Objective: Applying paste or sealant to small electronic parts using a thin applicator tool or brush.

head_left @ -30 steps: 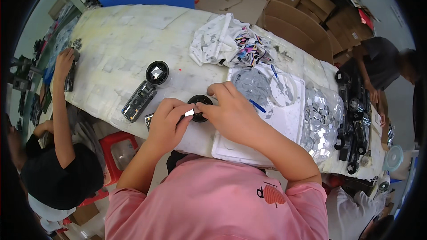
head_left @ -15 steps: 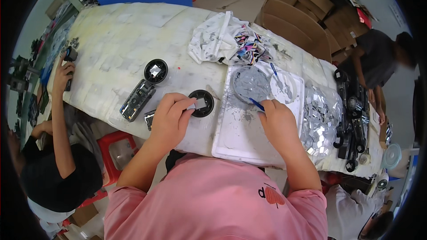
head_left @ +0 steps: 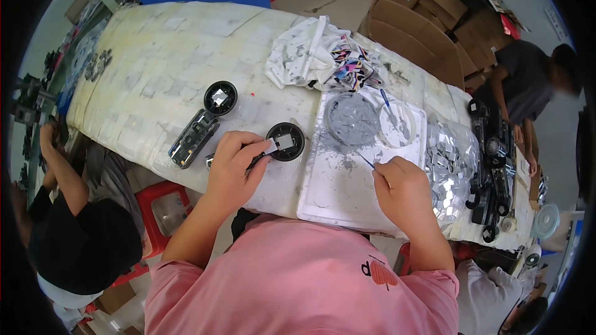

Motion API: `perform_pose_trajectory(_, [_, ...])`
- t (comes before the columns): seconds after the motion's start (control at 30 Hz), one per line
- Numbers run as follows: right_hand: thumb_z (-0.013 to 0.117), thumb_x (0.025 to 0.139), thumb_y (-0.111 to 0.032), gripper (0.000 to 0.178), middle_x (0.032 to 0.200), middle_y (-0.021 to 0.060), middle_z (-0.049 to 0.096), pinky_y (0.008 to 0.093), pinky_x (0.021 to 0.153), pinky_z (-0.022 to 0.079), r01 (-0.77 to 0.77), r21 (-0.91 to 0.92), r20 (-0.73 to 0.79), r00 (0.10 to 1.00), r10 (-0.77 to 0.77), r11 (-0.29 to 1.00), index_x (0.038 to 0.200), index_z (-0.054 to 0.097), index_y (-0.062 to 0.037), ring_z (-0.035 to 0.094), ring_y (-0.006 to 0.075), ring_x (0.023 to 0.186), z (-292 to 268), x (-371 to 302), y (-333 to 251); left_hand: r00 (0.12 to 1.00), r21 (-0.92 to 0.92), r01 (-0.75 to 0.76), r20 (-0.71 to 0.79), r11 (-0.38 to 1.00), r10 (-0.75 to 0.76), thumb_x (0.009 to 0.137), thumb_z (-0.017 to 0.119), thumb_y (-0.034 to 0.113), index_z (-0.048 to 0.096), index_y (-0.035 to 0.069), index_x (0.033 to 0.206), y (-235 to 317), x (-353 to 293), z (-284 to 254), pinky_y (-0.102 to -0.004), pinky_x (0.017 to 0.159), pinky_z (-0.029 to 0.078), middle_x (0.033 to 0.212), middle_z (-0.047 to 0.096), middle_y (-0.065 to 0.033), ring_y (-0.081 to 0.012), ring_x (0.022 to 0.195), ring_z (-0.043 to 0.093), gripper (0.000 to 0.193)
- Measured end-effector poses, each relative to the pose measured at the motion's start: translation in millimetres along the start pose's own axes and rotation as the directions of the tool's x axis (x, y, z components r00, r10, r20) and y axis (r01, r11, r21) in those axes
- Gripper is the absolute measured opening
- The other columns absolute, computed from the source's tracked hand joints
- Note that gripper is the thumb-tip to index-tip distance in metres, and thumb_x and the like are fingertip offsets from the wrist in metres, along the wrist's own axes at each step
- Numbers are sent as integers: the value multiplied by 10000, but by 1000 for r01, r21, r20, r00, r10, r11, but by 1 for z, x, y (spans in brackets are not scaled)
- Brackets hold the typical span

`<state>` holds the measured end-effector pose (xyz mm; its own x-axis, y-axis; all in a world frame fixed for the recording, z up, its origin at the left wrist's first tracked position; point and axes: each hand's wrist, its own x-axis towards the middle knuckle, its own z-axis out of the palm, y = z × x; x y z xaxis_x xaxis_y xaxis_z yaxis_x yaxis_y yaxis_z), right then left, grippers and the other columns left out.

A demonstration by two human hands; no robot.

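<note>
My left hand (head_left: 237, 162) is closed over the neck of a black handheld device, its fingertips pinching a small pale plate (head_left: 271, 146). Beyond them is the device's round black end (head_left: 299, 142), with a silvery square (head_left: 284, 141) inside it. Most of the handle is hidden under my hand. Over the white tray, my right hand (head_left: 402, 187) grips a thin blue stick-like tool (head_left: 366, 160), its tip pointing toward the grey-smeared round dish (head_left: 351, 119) but apart from it. Beside that dish is a white bowl (head_left: 406, 136) with another blue tool (head_left: 385, 98) leaning in it.
A similar black device (head_left: 194, 139) lies to the left. The white tray (head_left: 310, 208) carries grey smears. On its right is a clear bag of small silvery squares (head_left: 445, 161), then piled black devices (head_left: 492, 149). A stained cloth (head_left: 298, 56) lies behind. Co-workers sit left and stand right.
My right hand has drawn back toward me and rightward, bringing the blue tool's tip away from the grey dish. At left, a co-worker's hand and a black part have left the tabletop.
</note>
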<state>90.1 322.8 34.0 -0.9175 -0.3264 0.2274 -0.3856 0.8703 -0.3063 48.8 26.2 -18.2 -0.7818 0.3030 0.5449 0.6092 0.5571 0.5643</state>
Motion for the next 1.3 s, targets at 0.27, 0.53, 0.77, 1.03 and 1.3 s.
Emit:
perform_pose_trajectory(0.27, [707,743,45,228,723,114,588,368,521,443,236,275,-310,940,-147,932,967,680,9,562,270,592,36,19,-32,977,-159,194,-61,968,-206,722,764,-24,597,31,980,-2,-10,8,-364,699,487,918,627,-117,-282,806,605,312])
perform_pose_trajectory(0.53, [712,714,68,210,727,103,579,385,520,425,418,208,-199,903,-380,884,909,666,8,556,275,598,40,31,-47,922,-402,273,-151,874,-357,738,782,-8,564,42,941,-6,-17,19,-314,692,506,918,645,-122,-213,774,632,303])
perform_pose_trajectory(0.77, [699,736,57,165,709,101,545,384,529,430,160,179,-319,943,-96,971,888,657,8,534,272,589,18,12,-15,998,-62,58,-2,996,-58,704,736,16,652,82,971,8,16,10,-414,848,429,954,644,-32,-270,938,569,288])
perform_pose_trajectory(1.03, [681,757,69,140,705,120,567,374,532,429,136,-20,-155,978,-137,991,890,681,25,558,281,610,18,-9,-4,973,371,-220,155,902,173,709,724,135,698,106,911,19,29,8,-507,992,297,1012,614,9,-211,1036,520,205])
perform_pose_trajectory(1.3, [686,719,66,261,722,108,566,360,556,427,169,251,-212,970,-116,953,975,693,19,535,263,616,14,6,-19,989,165,-103,125,981,83,715,756,178,645,71,1048,12,14,-5,-473,933,339,1060,591,-50,-280,1054,506,368])
